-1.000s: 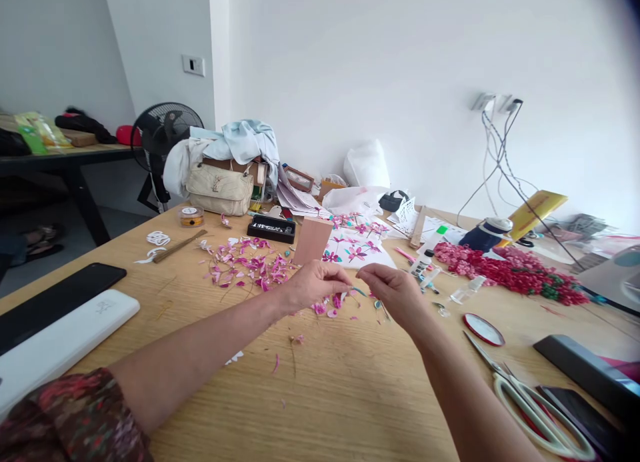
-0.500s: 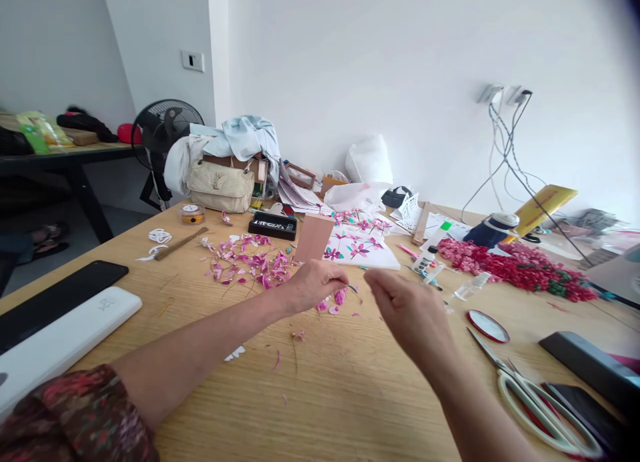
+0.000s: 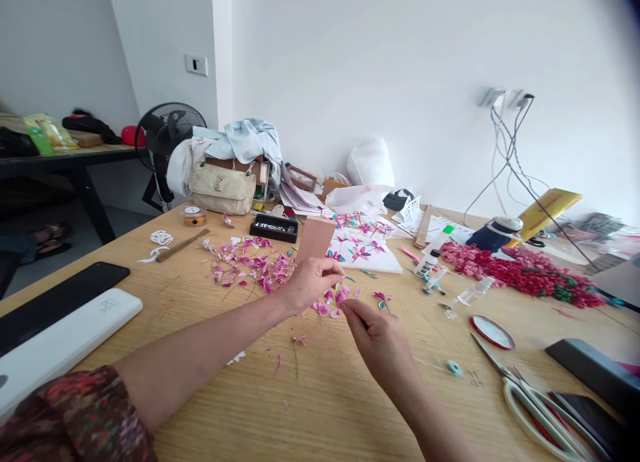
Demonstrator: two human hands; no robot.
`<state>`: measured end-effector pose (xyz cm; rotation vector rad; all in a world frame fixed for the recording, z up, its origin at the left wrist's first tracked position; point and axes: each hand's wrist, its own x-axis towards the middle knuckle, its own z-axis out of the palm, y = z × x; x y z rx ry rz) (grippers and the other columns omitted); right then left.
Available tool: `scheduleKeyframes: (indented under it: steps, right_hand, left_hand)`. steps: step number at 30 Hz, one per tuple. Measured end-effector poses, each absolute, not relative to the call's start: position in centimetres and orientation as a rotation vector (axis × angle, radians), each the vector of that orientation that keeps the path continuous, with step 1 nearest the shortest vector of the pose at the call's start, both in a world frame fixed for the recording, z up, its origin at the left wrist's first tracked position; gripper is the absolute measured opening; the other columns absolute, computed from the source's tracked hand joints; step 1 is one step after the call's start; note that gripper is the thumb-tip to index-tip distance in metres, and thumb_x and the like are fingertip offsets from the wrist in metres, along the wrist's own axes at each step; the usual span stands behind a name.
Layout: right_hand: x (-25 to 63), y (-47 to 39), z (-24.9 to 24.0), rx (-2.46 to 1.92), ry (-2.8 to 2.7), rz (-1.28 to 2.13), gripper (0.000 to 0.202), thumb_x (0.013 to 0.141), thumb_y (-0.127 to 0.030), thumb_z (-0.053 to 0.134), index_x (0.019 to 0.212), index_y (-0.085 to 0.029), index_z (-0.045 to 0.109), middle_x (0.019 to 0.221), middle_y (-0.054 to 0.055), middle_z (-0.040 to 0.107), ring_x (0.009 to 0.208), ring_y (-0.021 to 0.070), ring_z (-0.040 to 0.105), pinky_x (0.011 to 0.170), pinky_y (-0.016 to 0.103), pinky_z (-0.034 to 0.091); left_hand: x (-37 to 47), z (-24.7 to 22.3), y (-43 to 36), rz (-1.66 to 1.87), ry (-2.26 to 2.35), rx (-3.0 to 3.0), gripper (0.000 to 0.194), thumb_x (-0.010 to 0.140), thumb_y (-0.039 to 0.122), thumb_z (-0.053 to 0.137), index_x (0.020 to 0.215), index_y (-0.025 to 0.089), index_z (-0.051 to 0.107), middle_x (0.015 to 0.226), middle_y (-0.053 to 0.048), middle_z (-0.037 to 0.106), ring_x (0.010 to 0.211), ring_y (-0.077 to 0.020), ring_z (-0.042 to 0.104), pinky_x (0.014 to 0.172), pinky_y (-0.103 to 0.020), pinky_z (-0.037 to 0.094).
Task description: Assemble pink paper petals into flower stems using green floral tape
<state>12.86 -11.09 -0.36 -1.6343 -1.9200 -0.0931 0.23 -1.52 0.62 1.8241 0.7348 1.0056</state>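
Observation:
Over the middle of the table, my left hand is closed in a pinch; whatever sits between its fingertips is too small to make out. My right hand is also pinched, just to the right and slightly nearer me, its fingertips close to the left ones. What it holds, if anything, cannot be made out. Pink petals lie around and below the fingertips. A small green leaf shape lies beyond the hands, and a pink flower with a dark stem rests beyond my right hand.
Many pink petal pieces spread left of the hands. Behind stand a pinkish card, a black box and a white sheet with finished flowers. At right are small bottles, a green tape roll, a round lid and scissors.
My right hand has moved left and down, bringing its fingertips close to my left ones. The flower and green tape roll it covered now show. My left hand has stayed nearly in place.

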Motion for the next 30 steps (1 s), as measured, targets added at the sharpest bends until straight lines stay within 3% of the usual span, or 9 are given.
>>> scheduleKeyframes:
  steps: [5, 8, 13, 17, 23, 26, 30]
  right_hand:
    - [14.2, -10.7, 4.1, -1.647, -2.004, -0.204, 0.026, 0.081, -0.030, 0.042, 0.069, -0.021, 0.064, 0.054, 0.000, 0.057, 0.046, 0.0098, 0.045, 0.046, 0.020, 0.027]
    - [16.1, -8.6, 4.5, -1.584, -1.863, 0.075, 0.024, 0.078, -0.034, 0.047, 0.069, -0.019, 0.063, 0.055, -0.001, 0.055, 0.050, 0.0103, 0.045, 0.049, 0.020, 0.031]
    - [16.3, -7.0, 0.1, -1.456, -1.630, 0.548, 0.030, 0.076, -0.042, 0.048, 0.066, -0.017, 0.060, 0.048, -0.004, 0.043, 0.046, 0.0091, 0.036, 0.044, 0.021, 0.029]
    - [13.7, -9.0, -2.1, -1.599, -1.719, 0.319, 0.032, 0.081, -0.038, 0.042, 0.066, -0.018, 0.060, 0.044, -0.004, 0.039, 0.043, 0.0091, 0.034, 0.044, 0.021, 0.026]
    - [12.8, -10.7, 2.6, -1.706, -2.010, -0.096, 0.028, 0.081, -0.029, 0.040, 0.062, -0.019, 0.059, 0.050, 0.000, 0.051, 0.045, 0.0103, 0.040, 0.046, 0.022, 0.023]
    - [14.8, -9.2, 4.5, -1.626, -1.915, 0.060, 0.023, 0.078, -0.031, 0.045, 0.066, -0.020, 0.061, 0.053, -0.001, 0.052, 0.051, 0.0110, 0.043, 0.049, 0.022, 0.028]
    - [17.0, -7.0, 3.2, -1.520, -1.591, 0.515, 0.023, 0.073, -0.037, 0.051, 0.064, -0.018, 0.058, 0.050, -0.004, 0.044, 0.049, 0.0090, 0.037, 0.047, 0.021, 0.026]
  left_hand:
    - [0.2, 0.8, -2.3, 0.883, 0.548, 2.146, 0.013, 0.074, 0.015, 0.052, 0.073, 0.015, 0.065, 0.073, -0.001, 0.063, 0.070, -0.0111, 0.055, 0.067, -0.023, 0.040]
    - [0.3, 1.3, -2.9, 0.790, 0.455, 1.936, 0.010, 0.073, 0.018, 0.056, 0.072, 0.015, 0.065, 0.069, -0.001, 0.062, 0.065, -0.0106, 0.054, 0.063, -0.022, 0.041]
    - [0.4, 1.5, -2.8, 0.897, 0.518, 1.589, 0.011, 0.069, 0.023, 0.059, 0.070, 0.013, 0.062, 0.063, 0.000, 0.057, 0.057, -0.0086, 0.050, 0.056, -0.021, 0.039]
    - [0.4, 0.8, -1.9, 1.041, 0.678, 1.656, 0.008, 0.070, 0.019, 0.056, 0.070, 0.013, 0.061, 0.063, 0.000, 0.057, 0.061, -0.0101, 0.052, 0.060, -0.021, 0.039]
    - [0.2, 0.1, -1.6, 0.968, 0.651, 2.149, 0.014, 0.074, 0.015, 0.051, 0.070, 0.015, 0.064, 0.072, -0.001, 0.062, 0.071, -0.0130, 0.054, 0.067, -0.023, 0.038]
    - [0.3, 0.4, -2.0, 0.854, 0.491, 2.066, 0.012, 0.074, 0.018, 0.053, 0.071, 0.015, 0.064, 0.070, -0.002, 0.061, 0.069, -0.0127, 0.054, 0.066, -0.023, 0.039]
    - [0.2, 1.0, -2.1, 0.832, 0.457, 1.715, 0.011, 0.069, 0.024, 0.060, 0.070, 0.014, 0.063, 0.069, -0.001, 0.058, 0.064, -0.0106, 0.052, 0.059, -0.022, 0.038]
